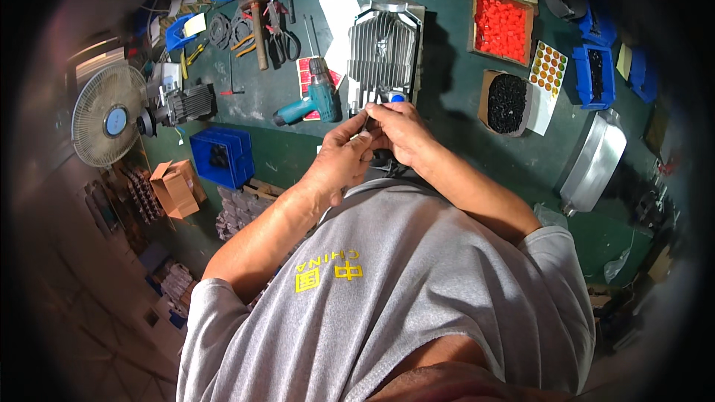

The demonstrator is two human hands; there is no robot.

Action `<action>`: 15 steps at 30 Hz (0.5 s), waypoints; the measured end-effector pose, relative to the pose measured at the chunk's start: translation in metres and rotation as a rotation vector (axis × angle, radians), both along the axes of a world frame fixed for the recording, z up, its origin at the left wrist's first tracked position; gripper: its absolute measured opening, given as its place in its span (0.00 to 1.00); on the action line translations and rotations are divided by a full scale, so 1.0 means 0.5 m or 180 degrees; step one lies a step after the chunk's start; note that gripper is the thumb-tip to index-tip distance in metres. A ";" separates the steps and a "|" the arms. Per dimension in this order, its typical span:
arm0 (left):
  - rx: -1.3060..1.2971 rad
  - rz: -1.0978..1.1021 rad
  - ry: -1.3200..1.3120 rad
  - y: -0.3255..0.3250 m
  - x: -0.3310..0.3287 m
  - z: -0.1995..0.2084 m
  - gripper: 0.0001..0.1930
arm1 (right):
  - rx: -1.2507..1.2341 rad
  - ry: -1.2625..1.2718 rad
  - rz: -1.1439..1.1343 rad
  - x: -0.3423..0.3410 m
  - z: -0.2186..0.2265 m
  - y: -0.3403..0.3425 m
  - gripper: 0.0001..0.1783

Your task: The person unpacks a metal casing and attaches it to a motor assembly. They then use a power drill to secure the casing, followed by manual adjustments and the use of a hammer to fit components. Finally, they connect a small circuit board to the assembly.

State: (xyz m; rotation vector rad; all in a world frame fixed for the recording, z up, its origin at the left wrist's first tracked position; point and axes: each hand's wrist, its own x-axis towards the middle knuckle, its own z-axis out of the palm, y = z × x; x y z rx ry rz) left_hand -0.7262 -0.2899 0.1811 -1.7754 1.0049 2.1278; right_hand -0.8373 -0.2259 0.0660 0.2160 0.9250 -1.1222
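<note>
Both my hands meet at the near end of a silver finned metal housing (pixel 383 48) on the bench. My left hand (pixel 344 155) is closed, its fingertips pinching something thin and dark that is too small to name. My right hand (pixel 402 131) is closed too, thumb and forefinger at the same small thing. What else the right fingers hold is hidden. Just above the right hand shows a small blue part (pixel 397 97) at the housing's edge. A teal cordless drill (pixel 316 97) lies left of the housing, apart from my hands.
Left on the green bench (pixel 246 115) lie a hammer (pixel 258 26), pliers (pixel 281 39) and a motor (pixel 186 104). Boxes of red caps (pixel 503 26) and black screws (pixel 508 103) stand right, near a silver cover (pixel 593 164). A fan (pixel 112 117) and blue bin (pixel 223 156) are left.
</note>
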 end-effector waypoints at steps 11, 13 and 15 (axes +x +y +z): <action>-0.0052 -0.0116 0.0116 -0.001 0.010 -0.011 0.25 | 0.0084 0.0043 0.0113 0.001 -0.005 -0.006 0.14; -0.0033 -0.0033 0.0259 0.005 0.019 -0.021 0.25 | -0.0002 0.0109 0.0090 0.004 -0.007 -0.001 0.14; -0.0094 -0.0081 0.0196 0.008 0.023 -0.018 0.26 | -0.0138 0.0123 0.0020 0.010 -0.015 0.005 0.14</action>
